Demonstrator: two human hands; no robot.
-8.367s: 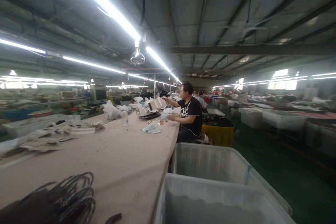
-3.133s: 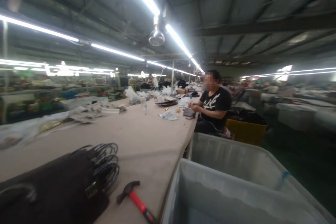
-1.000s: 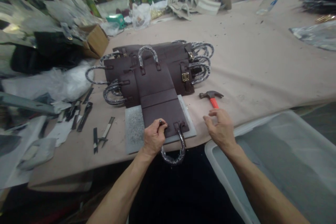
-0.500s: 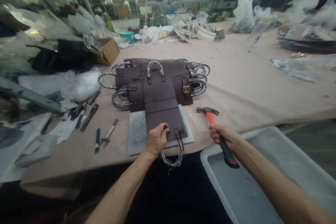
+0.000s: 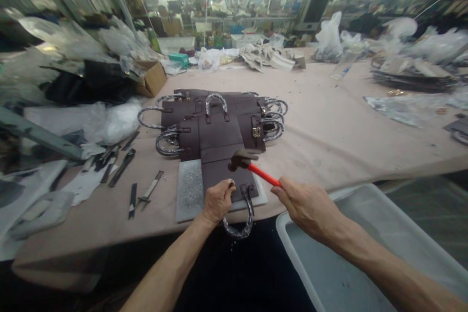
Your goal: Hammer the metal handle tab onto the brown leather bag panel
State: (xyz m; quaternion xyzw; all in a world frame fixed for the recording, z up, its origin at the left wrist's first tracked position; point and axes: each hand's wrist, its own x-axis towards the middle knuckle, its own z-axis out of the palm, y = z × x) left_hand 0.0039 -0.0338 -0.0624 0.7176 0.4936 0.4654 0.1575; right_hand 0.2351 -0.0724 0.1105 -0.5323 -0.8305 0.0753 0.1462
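Note:
A dark brown leather bag panel (image 5: 223, 156) lies on a grey slab (image 5: 188, 190) at the table's near edge. Its plastic-wrapped handle (image 5: 239, 226) hangs over the edge. My left hand (image 5: 218, 200) is closed around a small metal punch held upright on the panel, beside the handle tab. My right hand (image 5: 305, 204) grips a red-handled hammer (image 5: 250, 165), whose dark head hovers above the panel, just above my left hand. Behind lies a pile of similar brown panels (image 5: 219, 107) with wrapped handles.
Several small hand tools (image 5: 124, 170) lie left of the slab. A white plastic bin (image 5: 365, 253) stands below my right arm. A cardboard box (image 5: 151, 78), plastic bags and heaps of material crowd the left. The pink tabletop (image 5: 329, 126) stretches right toward more bags and stacked parts.
The view swung down from the hall to the table. My right hand took the hammer off the table, lifted it and swung it left over the panel; my left hand stayed put.

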